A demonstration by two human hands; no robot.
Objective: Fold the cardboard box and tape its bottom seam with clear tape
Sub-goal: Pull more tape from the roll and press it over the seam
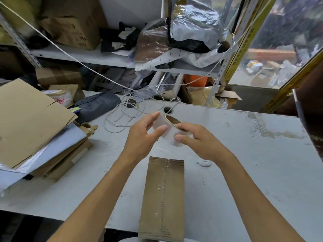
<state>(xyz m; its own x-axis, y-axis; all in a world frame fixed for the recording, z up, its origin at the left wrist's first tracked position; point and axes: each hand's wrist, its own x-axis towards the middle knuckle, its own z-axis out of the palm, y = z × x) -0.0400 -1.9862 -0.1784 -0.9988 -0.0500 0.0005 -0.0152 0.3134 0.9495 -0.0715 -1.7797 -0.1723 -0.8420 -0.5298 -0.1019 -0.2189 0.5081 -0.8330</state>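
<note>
Your right hand [197, 140] pinches a white roll of clear tape with a brown cardboard core [170, 131] at twelve o'clock above the folded brown cardboard box [163, 198], which lies taped-seam-up on the scuffed white table [253, 163], while your left hand [143, 135] keeps a loose, spread grip touching the roll's side.

The cardboard box [162, 198] runs off the frame at six o'clock, so its near end is unseen. The right hand [197, 140] covers the near side of the tape roll [170, 130]. Whether a loose tape end is lifted cannot be told. At nine o'clock, the flat cardboard stack [31, 123] is cut off.
</note>
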